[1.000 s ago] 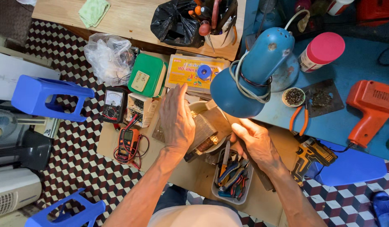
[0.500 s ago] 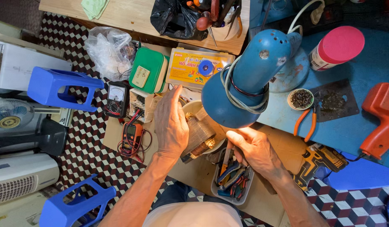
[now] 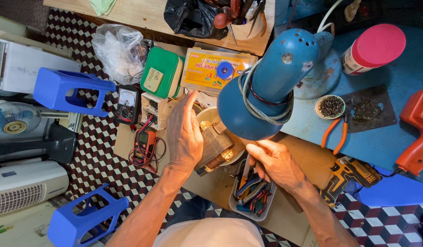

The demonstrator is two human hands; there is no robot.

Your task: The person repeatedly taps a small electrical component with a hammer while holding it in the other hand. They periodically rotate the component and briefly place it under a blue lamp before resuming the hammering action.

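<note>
A brown, block-shaped transformer core with copper-coloured windings (image 3: 216,147) is held over a round cream bowl (image 3: 210,115) at the middle of the cluttered workbench, under the rim of a blue metal desk lamp shade (image 3: 266,87). It is steadied by the left hand (image 3: 184,135), whose fingers are extended flat along its left side, not curled. The right hand (image 3: 275,162) is loosely curled beside the core's right end, above a clear plastic tray of coloured-handled pliers (image 3: 252,194); whether anything is gripped in it cannot be told. Just left lie a red digital multimeter (image 3: 143,144) and a black analogue meter (image 3: 127,104). Orange-handled pliers (image 3: 335,133) rest on the blue tabletop (image 3: 380,142).
</note>
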